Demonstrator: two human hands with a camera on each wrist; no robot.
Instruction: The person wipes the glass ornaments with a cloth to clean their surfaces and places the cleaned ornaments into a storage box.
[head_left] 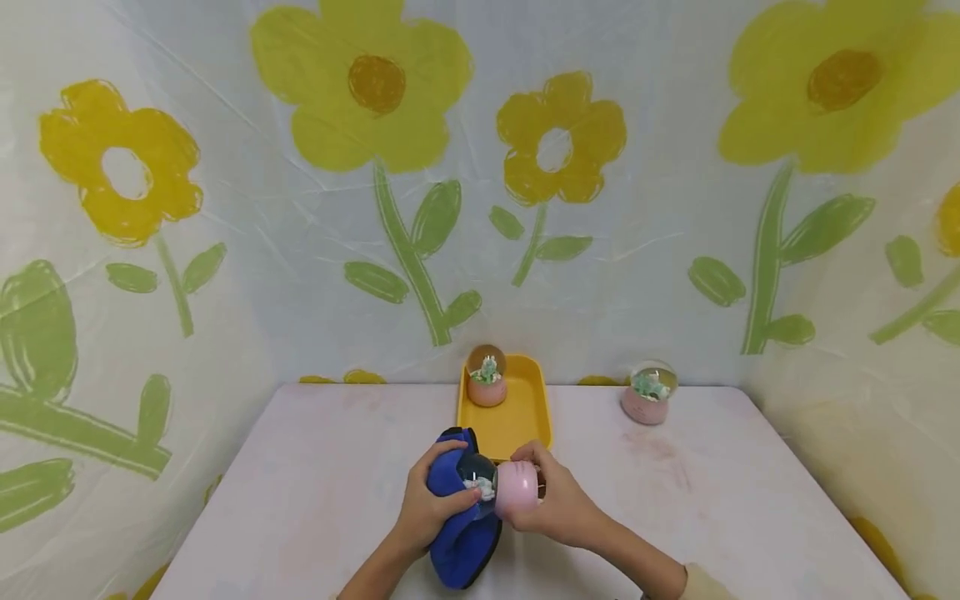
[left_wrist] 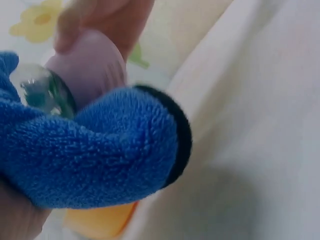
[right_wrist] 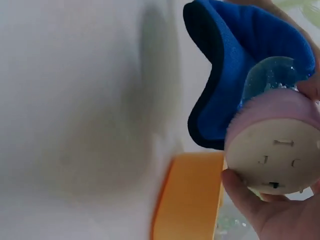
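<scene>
A snow globe with a pink base [head_left: 517, 487] lies on its side between my two hands, its glass dome pointing left. My right hand [head_left: 558, 500] grips the pink base by its rim; in the right wrist view the cream underside [right_wrist: 275, 155] faces the camera. My left hand [head_left: 431, 504] holds a blue cloth [head_left: 457, 550] with dark edging around the dome, the thumb over the glass. The left wrist view has the fuzzy cloth [left_wrist: 110, 150] wrapped against the dome [left_wrist: 42, 92], which hides part of it.
Behind the hands, a yellow tray [head_left: 536, 408] stands on the pale table [head_left: 330, 500]. One snow globe [head_left: 487, 383] is upright at the tray's far left, and another [head_left: 648, 396] stands on the table at the back right. A flower-print curtain [head_left: 622, 283] rises behind the table.
</scene>
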